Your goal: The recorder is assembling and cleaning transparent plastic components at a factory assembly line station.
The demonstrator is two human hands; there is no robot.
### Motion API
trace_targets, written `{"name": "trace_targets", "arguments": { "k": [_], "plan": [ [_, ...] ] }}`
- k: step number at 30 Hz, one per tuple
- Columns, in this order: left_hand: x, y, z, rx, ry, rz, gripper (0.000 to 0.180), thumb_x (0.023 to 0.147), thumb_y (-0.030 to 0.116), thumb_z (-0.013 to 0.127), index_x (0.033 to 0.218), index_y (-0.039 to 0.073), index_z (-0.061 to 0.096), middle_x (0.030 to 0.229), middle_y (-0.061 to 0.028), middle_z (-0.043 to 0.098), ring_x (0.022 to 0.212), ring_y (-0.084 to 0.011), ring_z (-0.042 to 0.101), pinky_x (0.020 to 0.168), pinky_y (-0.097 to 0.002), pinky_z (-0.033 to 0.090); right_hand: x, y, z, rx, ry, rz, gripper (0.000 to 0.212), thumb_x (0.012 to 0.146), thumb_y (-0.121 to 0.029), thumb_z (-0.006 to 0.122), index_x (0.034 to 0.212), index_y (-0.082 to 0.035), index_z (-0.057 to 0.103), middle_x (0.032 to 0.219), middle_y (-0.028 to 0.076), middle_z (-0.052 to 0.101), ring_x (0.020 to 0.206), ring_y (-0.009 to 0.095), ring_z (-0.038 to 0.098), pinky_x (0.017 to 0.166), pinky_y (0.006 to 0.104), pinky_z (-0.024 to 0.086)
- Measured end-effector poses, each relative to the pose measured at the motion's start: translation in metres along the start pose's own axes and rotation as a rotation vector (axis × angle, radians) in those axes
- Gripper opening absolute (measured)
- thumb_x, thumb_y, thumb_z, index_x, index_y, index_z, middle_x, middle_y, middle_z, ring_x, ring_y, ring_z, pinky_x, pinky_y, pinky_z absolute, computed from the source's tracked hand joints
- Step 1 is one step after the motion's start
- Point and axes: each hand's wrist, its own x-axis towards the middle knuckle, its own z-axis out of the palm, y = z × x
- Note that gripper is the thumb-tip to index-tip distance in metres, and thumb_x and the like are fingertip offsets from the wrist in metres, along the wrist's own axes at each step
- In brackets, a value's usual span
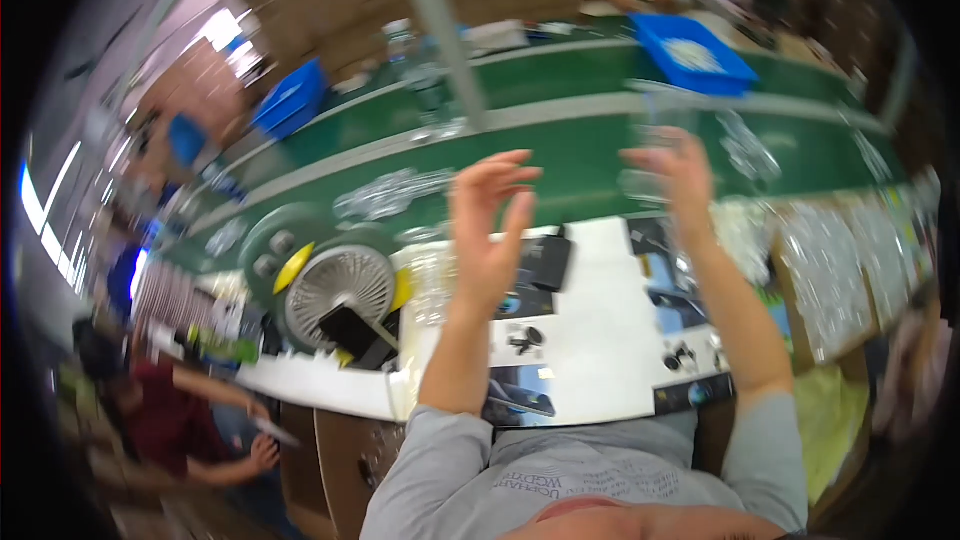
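My left hand (487, 230) is raised over the near side of the green belt, fingers curved and apart, with nothing in it. Farther right and forward, my right hand (682, 180) has its fingers around a clear plastic shell (660, 100), blurred by motion. Under my left hand, a small black box (548, 261) sits on the white work surface (600, 325). Flat printed packages (520, 392) with dark pictures line the surface's left side. More printed packages (692, 395) lie on its right side, partly behind my right forearm.
A round fan (340, 285) and a phone (357, 334) stand left. Clear plastic shells (392, 194) lie along the green belt (560, 145). Blue bins (740, 76) sit beyond it. At right is a carton (790, 290) of clear packaging. Other people work across the belt and at left.
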Motion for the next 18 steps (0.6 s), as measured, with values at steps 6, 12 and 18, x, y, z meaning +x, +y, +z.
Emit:
{"name": "trace_targets", "arguments": {
  "k": [6,12,18],
  "plan": [
    [-0.004,0.014,-0.013,0.011,-0.014,-0.008,0.027,0.085,0.001,0.05,0.111,0.003,0.041,0.118,-0.0141,0.049,0.101,-0.0188,0.055,0.088,-0.0309,0.041,0.072,0.032,-0.147,0.229,0.254,0.247,0.025,0.084,-0.02,0.062,0.103,-0.004,0.057,0.093,0.004,0.062,0.08,0.011,0.057,0.068,0.0259,0.047],
    [0.001,0.02,-0.02,0.004,-0.003,-0.016,0.027,0.086,0.003,0.05,0.111,0.004,0.042,0.118,-0.013,0.049,0.1,-0.0184,0.055,0.087,-0.0317,0.041,0.101,0.094,-0.295,0.184,0.726,0.509,0.047,0.066,-0.027,0.079,0.104,-0.009,0.057,0.095,0.003,0.058,0.067,0.014,0.056,0.057,0.0178,0.044],
    [0.004,0.018,-0.022,-0.024,0.009,-0.017,0.027,0.086,0.004,0.05,0.111,0.004,0.042,0.118,-0.013,0.049,0.098,-0.0181,0.055,0.086,-0.0317,0.041,0.115,0.118,-0.337,0.18,0.775,0.545,0.054,0.063,-0.028,0.081,0.107,-0.009,0.055,0.095,0.003,0.057,0.071,0.016,0.06,0.057,0.0217,0.048]
  ]
}}
